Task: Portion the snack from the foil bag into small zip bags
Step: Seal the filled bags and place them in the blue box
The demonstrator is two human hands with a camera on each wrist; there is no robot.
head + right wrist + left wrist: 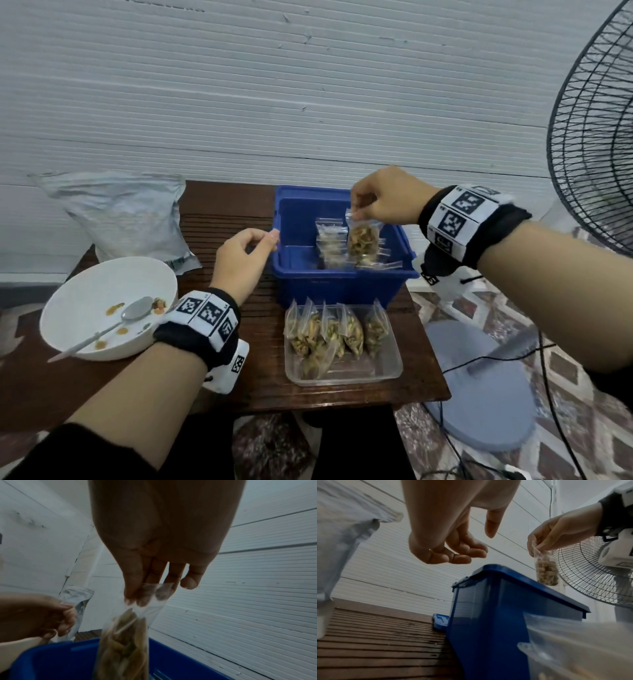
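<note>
The worktop [219,205], a dark slatted wooden surface, is carrying everything. At its far left the foil bag [120,212] is slumping against the wall, still looking bulky, so snack is probably remaining inside. Near left, a white bowl [85,294] is holding only a spoon [137,308] and a few crumbs, which suggests the current scoop is used up. At the far right the blue bin [308,270] is holding a stack of what look like empty zip bags [330,246]; in front of it the clear tray [342,373] is already holding several filled bags [342,332] standing in a row. Judging by this, the portioning is well under way, with one more bag about to join the tray and more empties waiting.

The right hand [387,202] is reaching in from the right, hanging palm down over the bin, its fingers [137,595] pinching the top strip of a filled zip bag [363,240] that is dangling just above the bin's right side. Whether its zip is sealed I cannot tell. The left hand [243,260] is hovering beside the bin's left rim, fingers [462,555] loosely curled and holding nothing.
</note>
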